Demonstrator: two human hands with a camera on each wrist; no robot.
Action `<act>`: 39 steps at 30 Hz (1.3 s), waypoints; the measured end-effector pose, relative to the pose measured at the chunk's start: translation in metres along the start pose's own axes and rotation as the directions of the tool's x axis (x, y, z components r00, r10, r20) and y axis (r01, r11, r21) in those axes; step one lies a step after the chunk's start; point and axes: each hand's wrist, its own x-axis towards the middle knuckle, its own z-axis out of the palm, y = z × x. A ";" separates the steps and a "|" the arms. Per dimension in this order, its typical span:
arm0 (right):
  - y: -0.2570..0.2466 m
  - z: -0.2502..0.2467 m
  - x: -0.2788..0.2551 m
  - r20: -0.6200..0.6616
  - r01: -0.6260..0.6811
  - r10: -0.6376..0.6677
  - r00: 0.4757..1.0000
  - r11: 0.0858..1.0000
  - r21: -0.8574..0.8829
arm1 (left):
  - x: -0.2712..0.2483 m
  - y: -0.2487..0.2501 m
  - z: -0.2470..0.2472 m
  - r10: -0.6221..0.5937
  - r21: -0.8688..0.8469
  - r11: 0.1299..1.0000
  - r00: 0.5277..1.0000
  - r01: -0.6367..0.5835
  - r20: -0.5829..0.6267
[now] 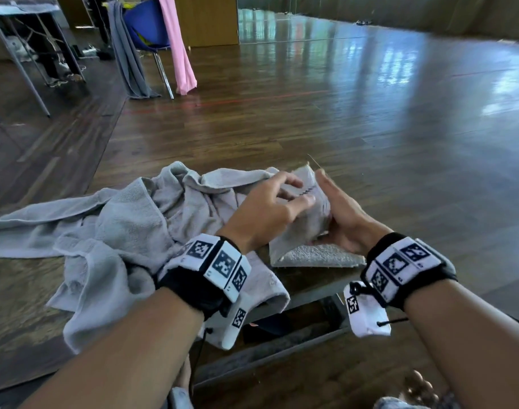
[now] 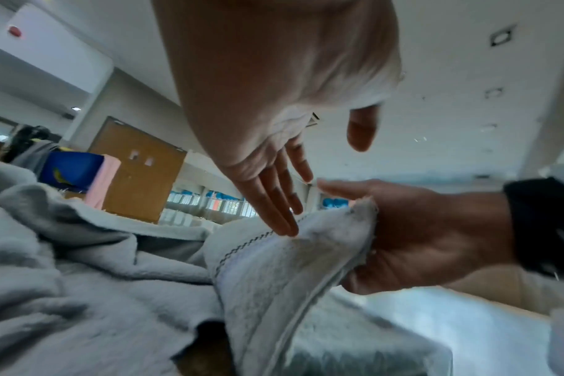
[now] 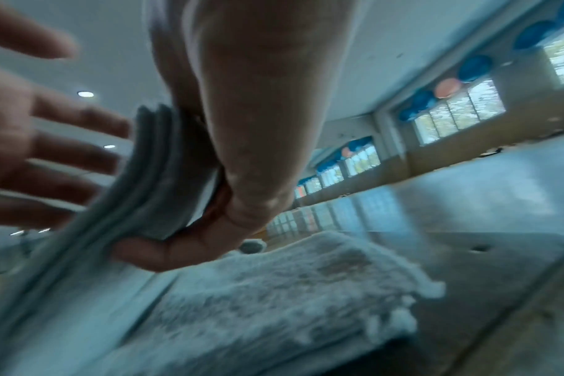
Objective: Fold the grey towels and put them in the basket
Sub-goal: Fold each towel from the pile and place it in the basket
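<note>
A folded grey towel [image 1: 304, 228] stands on edge between my hands at the middle of the table; its top corner has a dark stitched line. My right hand [image 1: 336, 211] grips it from the right, with the thumb [image 3: 158, 254] under the stacked layers [image 3: 158, 165]. My left hand [image 1: 293, 193] lies against its left face with straight fingers [image 2: 284, 221] touching near the stitching [image 2: 242, 246]. The towel's lower part [image 1: 317, 256] lies flat on the table. A heap of loose grey towels [image 1: 119, 231] spreads to the left, under my left forearm.
The wooden table [image 1: 19, 305] has a metal frame edge [image 1: 282, 349] close to my body. At the back left stand a blue chair [image 1: 146, 28] draped with a grey cloth [image 1: 125, 54] and a pink cloth [image 1: 178, 48], and a folding table [image 1: 22, 7]. Wood floor stretches beyond.
</note>
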 end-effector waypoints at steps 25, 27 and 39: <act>0.021 -0.085 -0.018 -0.316 -0.168 0.021 0.948 0.879 -0.446 | 0.028 -0.024 0.094 -0.093 0.609 0.755 0.880 -0.242 0.465; 0.022 -0.085 -0.019 -0.321 -0.164 0.025 0.947 0.896 -0.414 | 0.027 -0.019 0.095 -0.005 0.525 0.815 0.904 -0.243 0.426; 0.020 -0.087 -0.017 -0.306 -0.220 0.116 0.945 0.919 -0.329 | 0.024 -0.025 0.115 0.148 0.460 0.831 0.922 -0.312 0.358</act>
